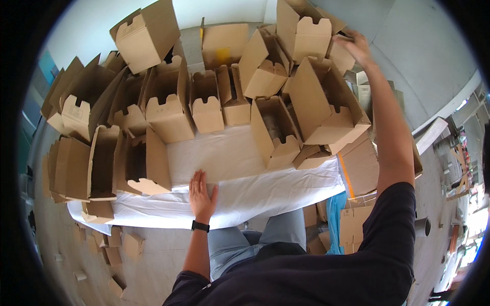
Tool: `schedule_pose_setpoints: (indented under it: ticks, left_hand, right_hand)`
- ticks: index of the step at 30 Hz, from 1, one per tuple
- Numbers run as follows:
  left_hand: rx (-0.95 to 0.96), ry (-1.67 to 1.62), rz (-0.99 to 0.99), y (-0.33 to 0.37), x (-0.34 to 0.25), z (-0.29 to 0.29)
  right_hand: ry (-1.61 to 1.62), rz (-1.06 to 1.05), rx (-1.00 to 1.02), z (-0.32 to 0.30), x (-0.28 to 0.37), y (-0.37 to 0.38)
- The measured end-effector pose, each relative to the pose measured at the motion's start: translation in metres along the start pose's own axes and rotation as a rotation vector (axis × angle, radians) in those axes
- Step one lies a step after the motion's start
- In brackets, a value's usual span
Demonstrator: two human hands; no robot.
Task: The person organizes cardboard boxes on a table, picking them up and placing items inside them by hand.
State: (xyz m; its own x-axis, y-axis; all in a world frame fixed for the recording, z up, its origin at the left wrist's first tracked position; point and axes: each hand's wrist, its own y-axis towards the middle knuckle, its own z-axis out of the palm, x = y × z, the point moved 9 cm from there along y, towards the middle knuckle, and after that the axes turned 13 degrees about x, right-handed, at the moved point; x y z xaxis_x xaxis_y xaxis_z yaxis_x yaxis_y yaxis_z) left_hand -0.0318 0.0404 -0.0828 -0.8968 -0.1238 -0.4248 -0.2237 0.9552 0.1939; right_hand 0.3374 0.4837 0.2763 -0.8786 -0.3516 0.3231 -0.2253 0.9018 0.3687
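My left hand (202, 196) lies flat on the white cloth (232, 196) at the front edge of the table, its fingers stretched out, holding nothing. At the far right my right arm is extended. My right hand (356, 49) is at the upper edge of a cardboard box (341, 57) with its fingers apart; whether the fingertips touch the box is unclear. Next to that box stands a taller open carton (312, 38) with a notched front. Below the right hand, a large open carton (324, 109) leans among the others.
Several open cardboard boxes (168, 112) crowd the table's back and left side. A narrow carton (275, 132) stands right of centre. Blue plastic (335, 222) hangs by the front right, beside more cardboard (354, 227). Small boxes (133, 246) lie on the floor at lower left.
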Motion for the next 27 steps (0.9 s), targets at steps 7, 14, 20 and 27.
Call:
schedule_pose_setpoints:
  ticks: [7,14,20,27]
  left_hand:
    - [-0.024,0.011,0.019,0.002,-0.004,-0.003]
    - [-0.031,0.035,0.018,0.002,-0.001,0.000]
    - [-0.001,0.044,-0.024,-0.001,0.006,0.003]
    - [-0.017,-0.033,0.014,0.000,0.003,0.001]
  right_hand:
    - [0.119,0.011,-0.105,-0.022,0.003,-0.018]
    - [0.198,-0.245,-0.412,-0.069,0.087,-0.074]
    - [0.437,-0.196,-0.361,-0.068,0.147,-0.138]
    - [0.421,-0.758,-0.137,0.056,0.239,-0.320]
